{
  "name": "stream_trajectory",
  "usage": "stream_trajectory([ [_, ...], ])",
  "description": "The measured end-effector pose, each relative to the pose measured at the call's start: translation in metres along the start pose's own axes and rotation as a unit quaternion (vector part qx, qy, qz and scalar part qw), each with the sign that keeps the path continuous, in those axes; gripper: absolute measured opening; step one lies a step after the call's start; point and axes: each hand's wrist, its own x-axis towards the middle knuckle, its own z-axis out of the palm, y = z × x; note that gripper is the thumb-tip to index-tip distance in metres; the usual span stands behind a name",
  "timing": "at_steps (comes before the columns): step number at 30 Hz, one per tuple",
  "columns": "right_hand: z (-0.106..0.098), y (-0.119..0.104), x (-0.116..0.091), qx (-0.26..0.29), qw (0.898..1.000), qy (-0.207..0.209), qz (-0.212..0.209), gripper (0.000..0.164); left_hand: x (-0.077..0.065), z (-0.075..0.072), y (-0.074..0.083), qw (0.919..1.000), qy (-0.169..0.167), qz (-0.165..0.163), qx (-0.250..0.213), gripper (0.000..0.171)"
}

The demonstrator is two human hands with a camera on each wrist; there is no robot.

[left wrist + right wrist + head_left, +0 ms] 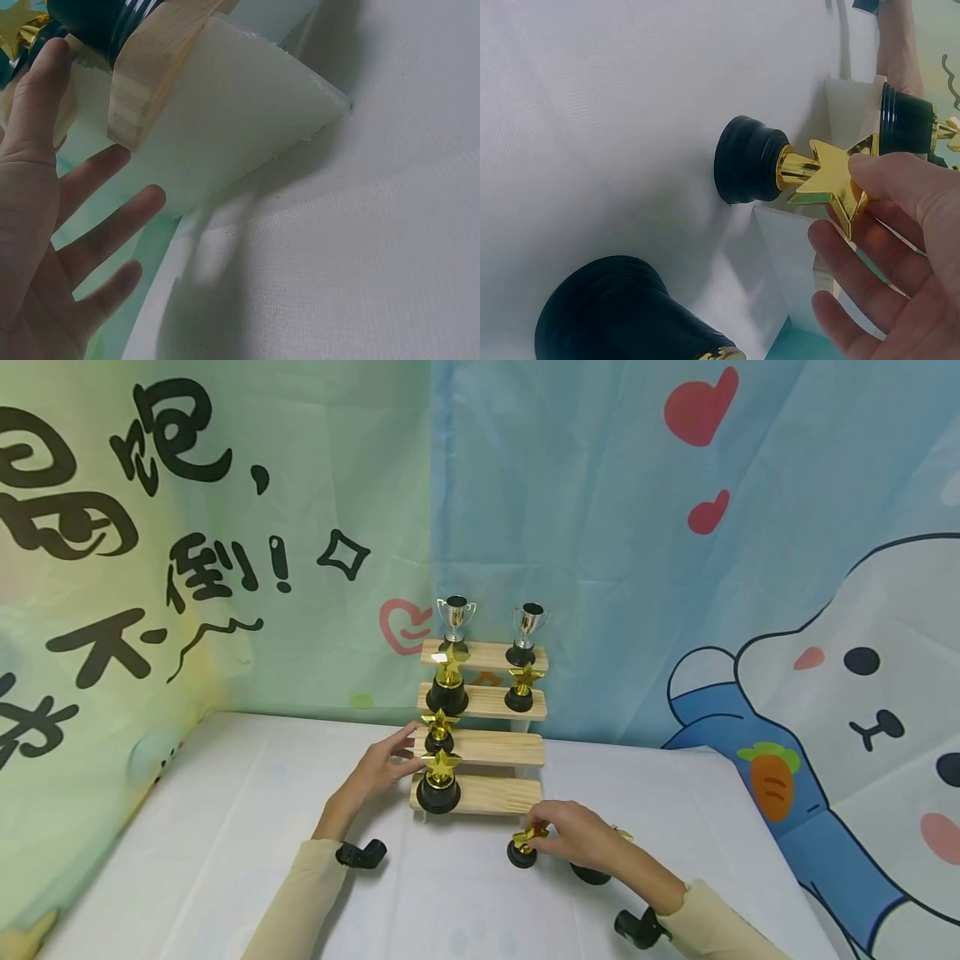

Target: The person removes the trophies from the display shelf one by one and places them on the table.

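My right hand (573, 835) pinches the star of a small gold star trophy (829, 180) with a black base, in front of the shelf's lower right corner. Whether its base touches the table I cannot tell. A larger black-based trophy (604, 315) stands beside it, partly hidden behind my right hand and forearm in the head view. At the left side of the stepped wooden shelf (498, 795), my left hand (386, 764) has its fingers spread and extended, at or against the boards' ends. Star trophies (438, 789) stand at the left of the lower two steps.
Two silver cups (456, 617) stand on the top step. Below them, a large star trophy (447, 693) and a smaller star trophy (519, 697) share a step. A white cloth covers the table (225, 827); a printed curtain (585, 527) hangs right behind the shelf.
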Motion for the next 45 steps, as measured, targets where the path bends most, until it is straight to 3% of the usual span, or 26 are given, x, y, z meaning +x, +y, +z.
stream_trajectory([
  [12,0.001,-0.001,-0.002,-0.026,1.000,0.008,-0.008,0.010,0.000,0.001,0.000,1.0000,-0.001,-0.002,-0.003,0.063],
  [22,-0.001,-0.002,0.001,-0.028,1.000,-0.002,0.013,0.012,-0.001,0.000,0.001,1.0000,0.006,0.003,0.002,0.064],
  [30,-0.020,-0.005,-0.002,0.037,0.999,-0.002,0.035,0.020,-0.001,0.001,0.000,1.0000,0.008,-0.004,0.001,0.064],
  [37,-0.048,-0.001,0.003,0.052,0.996,0.074,0.027,0.028,-0.002,0.002,0.000,1.0000,0.007,-0.005,0.002,0.065],
  [41,-0.062,0.004,0.009,0.078,0.986,0.144,0.044,0.027,-0.001,0.001,0.001,1.0000,0.008,-0.005,-0.001,0.066],
  [45,-0.071,0.012,0.016,0.107,0.974,0.185,0.078,0.035,0.000,0.001,0.001,0.9999,0.011,0.002,-0.004,0.068],
])
